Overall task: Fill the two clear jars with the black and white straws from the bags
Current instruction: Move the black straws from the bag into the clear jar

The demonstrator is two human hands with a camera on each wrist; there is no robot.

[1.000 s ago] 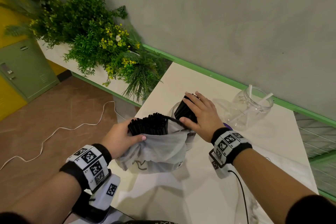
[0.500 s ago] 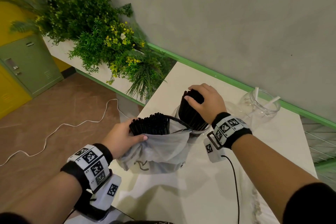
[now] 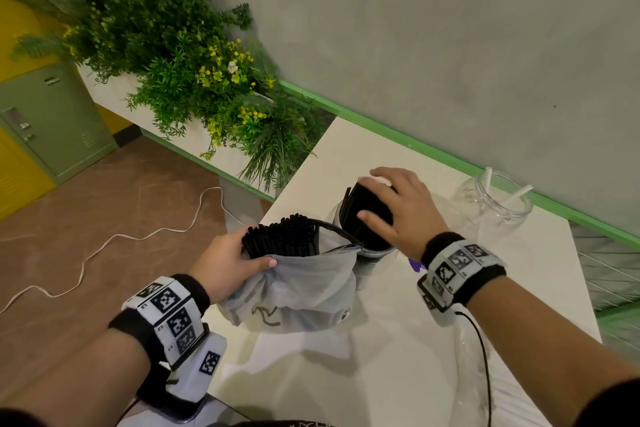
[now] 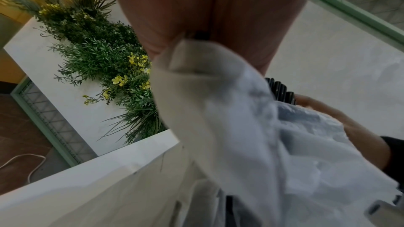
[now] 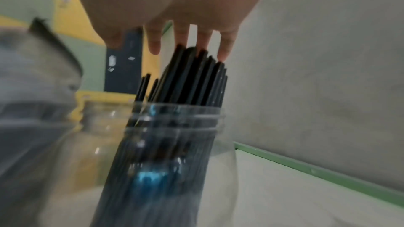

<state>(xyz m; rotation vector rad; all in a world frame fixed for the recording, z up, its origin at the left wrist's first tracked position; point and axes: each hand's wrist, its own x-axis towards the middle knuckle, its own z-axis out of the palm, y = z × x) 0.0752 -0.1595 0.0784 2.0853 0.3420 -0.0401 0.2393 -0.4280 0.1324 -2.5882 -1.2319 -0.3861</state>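
1. The right hand (image 3: 398, 208) hovers with fingers (image 5: 225, 47) spread loosely over the black straws (image 3: 363, 215) standing in the near jar (image 5: 174, 144); only the fingertips touch.
2. The left hand (image 3: 225, 263) grips the bag (image 3: 298, 291), thumb clamped on its gathered plastic.
3. Risk: the leaning bundle could tip the light jar on the table (image 3: 398, 340).
4. The straws are thin, glossy, tightly packed; white straws (image 3: 516, 192) wait in the far jar (image 3: 498, 204).

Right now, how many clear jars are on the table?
2. One jar packed with black straws stands under the right hand; the other jar, holding two white straws, is by the wall.
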